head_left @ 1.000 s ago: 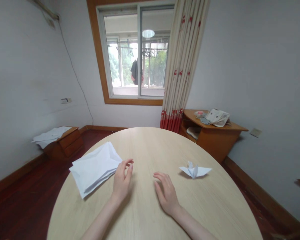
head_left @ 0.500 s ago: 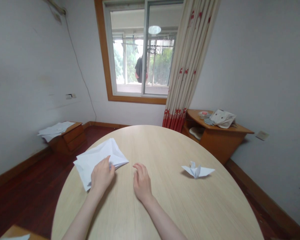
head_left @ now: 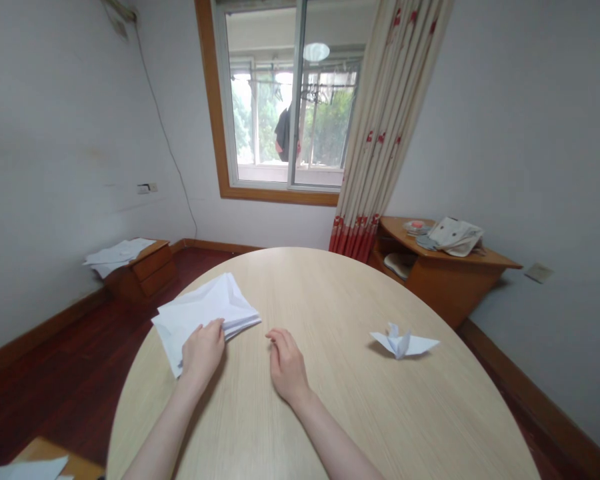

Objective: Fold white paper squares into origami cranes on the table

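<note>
On the left of the round table lies a stack of white paper (head_left: 207, 297), its sheets fanned unevenly. My left hand (head_left: 205, 350) rests at its near right edge, fingers drawn together on the top sheet, which they seem to pinch. My right hand (head_left: 287, 367) lies just right of the stack, apart from it; its fingers are loosely curved and hold nothing. Farther right stands a folded white paper crane (head_left: 400, 343) with its wings spread, well away from both hands.
The round light-wood table (head_left: 330, 287) fills the foreground. Behind it to the right is a wooden corner desk (head_left: 445, 287) with a cloth bag (head_left: 455, 235). A low drawer cabinet (head_left: 153, 270) with papers stands back left. A curtain (head_left: 380, 133) hangs beside the window.
The fingers of my left hand have drawn closer together on the paper's edge. My right hand has barely moved. The whole view has shifted slightly.
</note>
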{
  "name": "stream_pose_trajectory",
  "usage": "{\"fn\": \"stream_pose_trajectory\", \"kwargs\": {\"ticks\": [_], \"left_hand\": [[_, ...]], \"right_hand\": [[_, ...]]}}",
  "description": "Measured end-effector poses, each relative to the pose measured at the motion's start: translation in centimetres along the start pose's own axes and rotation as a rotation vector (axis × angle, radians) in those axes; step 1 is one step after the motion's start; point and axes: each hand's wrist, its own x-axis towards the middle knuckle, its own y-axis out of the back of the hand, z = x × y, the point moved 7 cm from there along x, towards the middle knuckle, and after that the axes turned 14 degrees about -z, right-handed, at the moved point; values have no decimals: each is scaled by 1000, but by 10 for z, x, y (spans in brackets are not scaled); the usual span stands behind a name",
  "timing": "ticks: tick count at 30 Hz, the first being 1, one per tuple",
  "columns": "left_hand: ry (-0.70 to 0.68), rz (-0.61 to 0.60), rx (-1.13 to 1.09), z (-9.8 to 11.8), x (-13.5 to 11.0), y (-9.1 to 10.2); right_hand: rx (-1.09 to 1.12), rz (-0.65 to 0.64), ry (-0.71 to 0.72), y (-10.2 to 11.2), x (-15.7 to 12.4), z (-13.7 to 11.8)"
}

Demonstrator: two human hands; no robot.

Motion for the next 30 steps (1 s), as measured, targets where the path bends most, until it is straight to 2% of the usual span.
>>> {"fn": "stream_pose_trajectory", "kwargs": {"ticks": [6,16,18,21,23,25,30], "left_hand": [[39,58,-66,0,-6,12],[-29,437,-187,0,-30,30],[-117,562,-179,5,-36,34],[-373,809,-151,21,-52,40],[-536,897,-129,34,-61,39],[-621,889,-108,45,-65,35],[-750,753,-112,68,-71,19]], "right_hand": [[115,58,-104,4,0,13],[367,212,-372,7,-7,55],[417,233,-402,7,-9,60],[489,257,-424,11,-12,64],[531,273,-429,17,-13,65],[562,297,-428,27,-15,67],[620,386,-472,50,-22,83]]}}
